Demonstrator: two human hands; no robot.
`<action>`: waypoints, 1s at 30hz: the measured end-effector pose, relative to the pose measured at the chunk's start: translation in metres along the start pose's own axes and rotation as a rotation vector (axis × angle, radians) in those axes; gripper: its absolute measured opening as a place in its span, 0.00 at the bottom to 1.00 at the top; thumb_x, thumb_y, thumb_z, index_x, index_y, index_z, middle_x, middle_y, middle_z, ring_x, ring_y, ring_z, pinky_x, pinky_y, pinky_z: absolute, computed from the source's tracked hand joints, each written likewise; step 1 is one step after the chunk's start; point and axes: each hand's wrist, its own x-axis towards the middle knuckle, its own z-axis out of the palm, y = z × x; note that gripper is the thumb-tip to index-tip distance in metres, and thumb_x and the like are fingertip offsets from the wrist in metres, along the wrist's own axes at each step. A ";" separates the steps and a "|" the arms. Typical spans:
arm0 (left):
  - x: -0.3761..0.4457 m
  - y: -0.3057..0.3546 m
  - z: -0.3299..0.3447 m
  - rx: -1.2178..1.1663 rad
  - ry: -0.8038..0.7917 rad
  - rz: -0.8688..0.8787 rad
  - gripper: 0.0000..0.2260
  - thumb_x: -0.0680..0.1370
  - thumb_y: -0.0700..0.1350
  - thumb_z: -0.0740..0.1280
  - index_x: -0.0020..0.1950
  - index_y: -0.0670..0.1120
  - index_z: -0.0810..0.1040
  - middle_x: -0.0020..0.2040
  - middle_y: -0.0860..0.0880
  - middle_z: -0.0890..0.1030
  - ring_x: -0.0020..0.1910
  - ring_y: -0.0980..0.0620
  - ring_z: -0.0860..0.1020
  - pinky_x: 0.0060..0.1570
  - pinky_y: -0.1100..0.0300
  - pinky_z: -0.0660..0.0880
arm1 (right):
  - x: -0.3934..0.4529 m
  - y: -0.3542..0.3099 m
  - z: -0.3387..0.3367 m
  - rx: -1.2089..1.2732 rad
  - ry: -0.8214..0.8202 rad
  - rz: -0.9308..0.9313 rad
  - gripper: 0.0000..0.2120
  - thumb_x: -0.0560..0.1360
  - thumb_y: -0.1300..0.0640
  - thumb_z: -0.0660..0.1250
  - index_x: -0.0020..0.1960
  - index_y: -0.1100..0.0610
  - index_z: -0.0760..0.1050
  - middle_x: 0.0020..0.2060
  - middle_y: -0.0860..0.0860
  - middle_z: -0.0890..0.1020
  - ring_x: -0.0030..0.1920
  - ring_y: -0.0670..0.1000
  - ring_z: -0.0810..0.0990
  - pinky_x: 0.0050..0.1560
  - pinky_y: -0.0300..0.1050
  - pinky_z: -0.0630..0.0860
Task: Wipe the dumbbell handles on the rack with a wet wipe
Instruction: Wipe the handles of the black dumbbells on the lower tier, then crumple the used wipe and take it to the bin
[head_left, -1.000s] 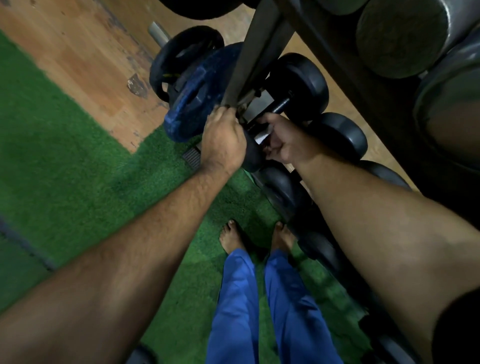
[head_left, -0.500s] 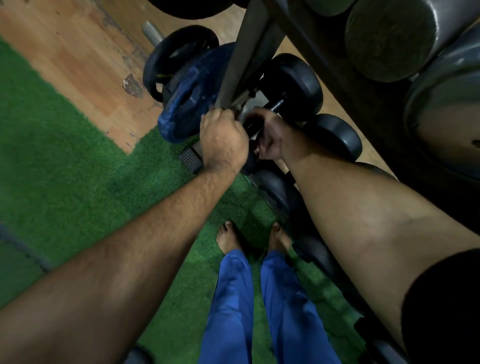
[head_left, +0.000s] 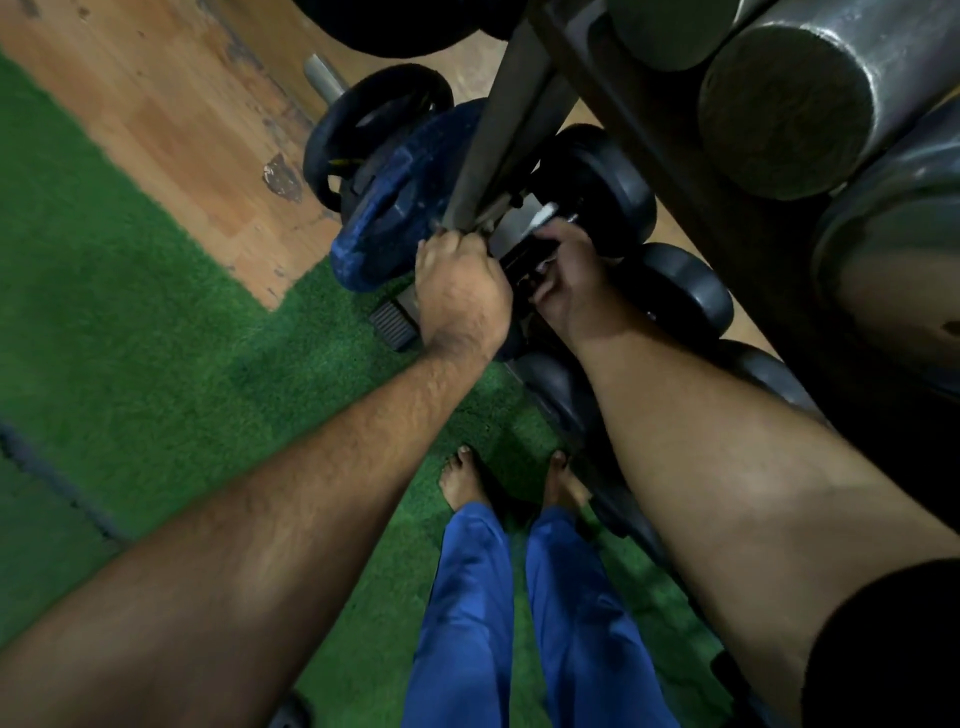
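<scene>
head view looks steeply down past both forearms to the bottom shelf of a dumbbell rack (head_left: 506, 119). the right hand (head_left: 574, 280) is curled over the handle of the lowest dumbbell (head_left: 597, 187) at the rack's end, and a scrap of white, the wet wipe (head_left: 545, 214), shows just beyond its knuckles, pressed against the bar. how much of the wipe is folded inside the palm cannot be told. the left hand (head_left: 460, 283) has its fingers bent round the foot of the slanted rack post, apparently bracing the person and not cleaning; it holds no cloth that can be seen.

judging from this alone, the work is under way on one handle at the low end of the rack. nothing shows which handles are already clean: no wet sheen or streaks can be made out in the dim light. the neighbouring black dumbbells (head_left: 685, 291) along the same shelf, and the big grey steel ones (head_left: 784, 98) on the tier above, look untouched by either hand now, so a good share of the task probably remains.

a blue weight plate (head_left: 395, 208) and a black one behind it lean beside the post, above green turf (head_left: 130, 312) and a wooden floor. bare feet and blue trousers stand below.

no brand, number or lettering can be read on any dumbbell, plate or the rack; the surfaces are too dark and blurred.
</scene>
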 end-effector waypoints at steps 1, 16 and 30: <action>0.000 0.000 0.000 0.004 -0.004 -0.007 0.13 0.73 0.41 0.57 0.47 0.36 0.79 0.49 0.38 0.79 0.55 0.38 0.75 0.69 0.43 0.65 | -0.003 0.007 0.000 -0.065 -0.042 0.041 0.08 0.73 0.55 0.63 0.36 0.54 0.72 0.25 0.49 0.73 0.23 0.47 0.71 0.23 0.36 0.65; -0.027 0.014 -0.096 -0.229 -0.161 -0.060 0.15 0.77 0.38 0.61 0.62 0.41 0.79 0.60 0.42 0.79 0.60 0.43 0.76 0.61 0.54 0.73 | -0.117 -0.015 0.022 -0.292 0.062 -0.014 0.06 0.78 0.61 0.62 0.48 0.53 0.76 0.27 0.49 0.78 0.29 0.46 0.75 0.26 0.35 0.68; -0.093 0.080 -0.314 -0.607 -0.046 -0.154 0.07 0.78 0.41 0.69 0.52 0.40 0.83 0.44 0.42 0.84 0.40 0.53 0.77 0.45 0.57 0.75 | -0.364 -0.089 0.097 -0.330 -0.257 -0.369 0.09 0.71 0.69 0.65 0.48 0.58 0.76 0.34 0.56 0.78 0.30 0.51 0.76 0.30 0.40 0.72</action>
